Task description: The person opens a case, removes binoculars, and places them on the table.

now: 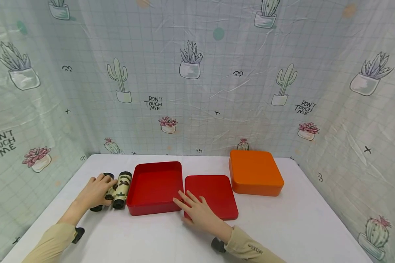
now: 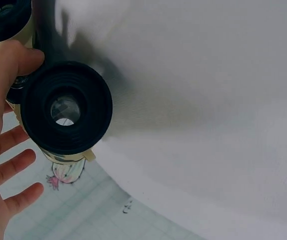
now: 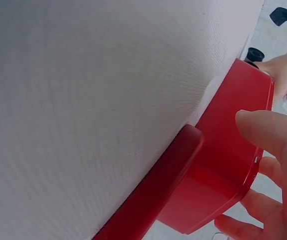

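My left hand (image 1: 93, 191) grips camouflage binoculars (image 1: 122, 187) by the left barrel, at the left of the table. In the left wrist view, the thumb presses beside the black eyepiece (image 2: 36, 107), and the other fingers spread on the barrel's far side, partly hidden by it. To the right of the binoculars sits an open red box (image 1: 154, 209). Beside the box, a flat red lid (image 1: 214, 197) lies on the table. My right hand (image 1: 202, 215) reaches over the seam between box and lid, fingers spread, near the box's right wall; whether they touch it I cannot tell.
An orange box (image 1: 256, 170) stands at the back right, just beyond the lid. A patterned cloth (image 1: 197, 138) hangs behind and along both sides of the white table (image 1: 283, 230). A black wrist device (image 1: 218, 245) shows under the right sleeve.
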`<action>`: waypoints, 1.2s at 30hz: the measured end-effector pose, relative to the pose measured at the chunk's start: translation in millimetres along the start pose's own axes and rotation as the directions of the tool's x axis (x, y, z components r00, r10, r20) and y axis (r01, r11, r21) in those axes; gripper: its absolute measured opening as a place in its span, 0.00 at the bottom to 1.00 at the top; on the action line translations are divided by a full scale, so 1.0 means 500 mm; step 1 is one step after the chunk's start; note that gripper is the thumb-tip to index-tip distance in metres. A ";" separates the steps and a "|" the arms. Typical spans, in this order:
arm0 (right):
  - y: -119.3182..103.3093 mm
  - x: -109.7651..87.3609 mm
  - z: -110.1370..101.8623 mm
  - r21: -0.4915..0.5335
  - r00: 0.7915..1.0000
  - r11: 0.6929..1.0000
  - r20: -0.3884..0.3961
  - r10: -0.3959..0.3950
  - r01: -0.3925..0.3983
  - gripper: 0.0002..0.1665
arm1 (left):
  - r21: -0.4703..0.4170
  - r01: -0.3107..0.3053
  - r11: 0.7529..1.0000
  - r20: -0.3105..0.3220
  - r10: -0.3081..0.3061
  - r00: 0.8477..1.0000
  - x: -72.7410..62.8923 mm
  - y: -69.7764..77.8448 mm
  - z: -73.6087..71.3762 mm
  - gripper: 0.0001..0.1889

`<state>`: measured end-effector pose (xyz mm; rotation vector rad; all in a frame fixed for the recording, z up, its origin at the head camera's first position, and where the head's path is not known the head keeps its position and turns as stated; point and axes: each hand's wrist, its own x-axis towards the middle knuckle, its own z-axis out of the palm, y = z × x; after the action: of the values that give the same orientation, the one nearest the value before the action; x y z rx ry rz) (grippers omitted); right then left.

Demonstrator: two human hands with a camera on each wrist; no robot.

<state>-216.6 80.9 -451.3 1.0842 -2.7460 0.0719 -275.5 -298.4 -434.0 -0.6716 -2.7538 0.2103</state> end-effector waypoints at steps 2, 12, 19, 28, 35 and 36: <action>0.000 0.000 0.000 -0.002 1.000 1.000 0.002 0.001 -0.001 0.42 | -0.002 -0.003 1.000 0.001 0.003 1.000 -0.001 -0.001 0.001 0.35; -0.002 -0.002 -0.002 -0.004 1.000 1.000 0.007 0.005 -0.004 0.43 | -0.012 0.004 1.000 0.009 -0.004 1.000 -0.003 -0.002 0.005 0.34; -0.003 -0.002 -0.001 0.002 1.000 1.000 0.009 0.006 -0.006 0.43 | -0.025 0.028 0.999 0.022 -0.028 0.999 -0.007 0.002 0.005 0.34; -0.001 -0.002 0.000 0.003 1.000 1.000 0.017 0.012 -0.012 0.43 | -0.024 0.023 0.999 0.011 -0.023 1.000 -0.008 -0.001 0.007 0.35; -0.002 -0.001 -0.003 0.013 0.999 1.000 0.036 0.021 -0.021 0.43 | -0.023 0.021 1.000 0.011 -0.021 1.000 -0.008 -0.002 0.006 0.36; -0.002 -0.001 -0.003 0.013 0.999 1.000 0.036 0.021 -0.022 0.43 | -0.023 0.022 0.999 0.012 -0.022 1.000 -0.008 -0.002 0.005 0.36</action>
<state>-215.2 80.7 -449.9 1.0701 -2.7934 0.0743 -273.2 -301.5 -437.4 -0.6480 -2.7777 0.1784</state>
